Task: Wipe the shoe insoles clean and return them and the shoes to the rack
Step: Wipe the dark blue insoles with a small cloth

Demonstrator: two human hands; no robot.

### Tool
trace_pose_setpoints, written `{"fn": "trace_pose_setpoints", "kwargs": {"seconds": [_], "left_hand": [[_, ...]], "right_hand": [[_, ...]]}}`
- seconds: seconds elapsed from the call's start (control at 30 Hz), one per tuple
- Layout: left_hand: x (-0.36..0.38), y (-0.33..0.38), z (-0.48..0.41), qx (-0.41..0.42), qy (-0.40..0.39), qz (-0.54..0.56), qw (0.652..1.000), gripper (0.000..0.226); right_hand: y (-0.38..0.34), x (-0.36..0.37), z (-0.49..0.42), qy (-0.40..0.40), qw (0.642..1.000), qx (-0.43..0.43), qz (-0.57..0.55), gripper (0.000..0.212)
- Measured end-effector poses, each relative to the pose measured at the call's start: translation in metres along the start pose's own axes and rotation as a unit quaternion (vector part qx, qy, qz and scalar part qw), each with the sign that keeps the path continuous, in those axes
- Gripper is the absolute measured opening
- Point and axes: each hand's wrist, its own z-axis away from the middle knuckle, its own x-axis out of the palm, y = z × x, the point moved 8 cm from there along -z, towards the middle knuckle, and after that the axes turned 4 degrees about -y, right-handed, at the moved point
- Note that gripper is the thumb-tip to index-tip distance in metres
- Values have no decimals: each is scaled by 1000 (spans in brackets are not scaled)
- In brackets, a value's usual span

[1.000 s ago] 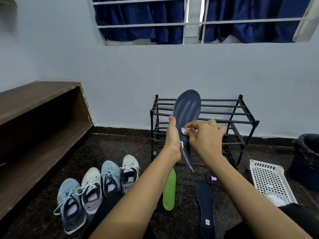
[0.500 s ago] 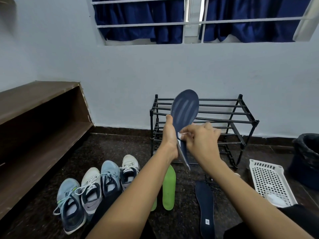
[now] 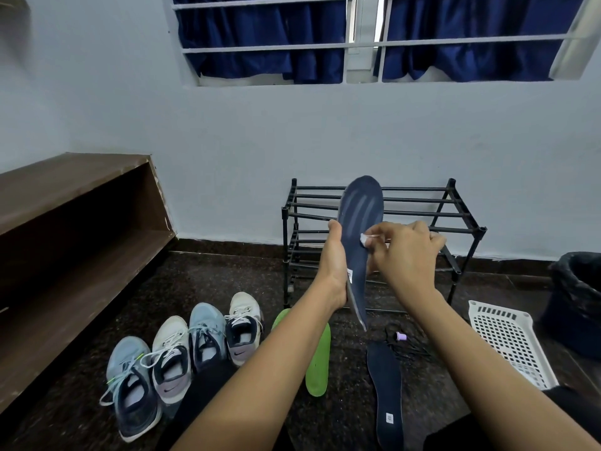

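Note:
My left hand [image 3: 333, 265] grips a dark navy insole [image 3: 359, 219] upright in front of the black metal shoe rack [image 3: 455, 216]. My right hand [image 3: 406, 252] pinches a small white wipe [image 3: 365, 238] against the insole's middle. On the floor lie a second navy insole [image 3: 387, 388] and a green insole [image 3: 317, 362]. Several sneakers [image 3: 182, 359] stand in a row on the floor at the left. The rack's shelves hold no shoes.
A brown wooden shelf unit [image 3: 74, 242] runs along the left wall. A white perforated basket [image 3: 512, 343] lies at the right, with a dark bin [image 3: 579, 297] behind it. A small purple cap and black laces [image 3: 403, 340] lie near the rack.
My right hand with the wipe has slid up the insole from near its lower middle toward its centre. The left hand keeps the insole upright.

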Motion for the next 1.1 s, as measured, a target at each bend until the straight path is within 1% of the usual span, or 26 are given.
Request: {"fn": "trace_pose_setpoints", "kwargs": {"seconds": [0.07,0.2,0.33,0.47,0.57,0.73,0.8,0.87,1.0,1.1], "left_hand": [[0,3,-1,4,0,-4,1000,59],[-9,9,-2,1,12,-16,1000,64],[-17,14,-2,5,27,-43,999,65],[-17,12,0,0,24,-46,999,69],[-13,9,1,1,26,-57,998,69],[-4,-1,4,-12,10,-50,999,62],[-3,-4,6,-11,12,-70,997,60],[-1,-6,8,-15,9,-72,997,58],[-6,-2,6,-23,12,-59,998,62],[-16,4,6,-18,39,-55,998,66]], "right_hand": [[-4,0,2,3,1000,-14,-5,12],[-24,6,18,-15,997,-74,-10,10],[-39,18,34,-29,992,-122,-2,16],[-35,13,32,-13,994,-104,15,12],[-30,8,24,-20,997,-75,16,11],[-12,1,8,17,999,-37,27,11],[-4,0,1,18,999,-15,34,14],[-1,0,-1,10,1000,-4,17,15],[-17,1,11,-10,999,-41,0,14],[-36,9,28,-15,995,-94,-4,15]]}}
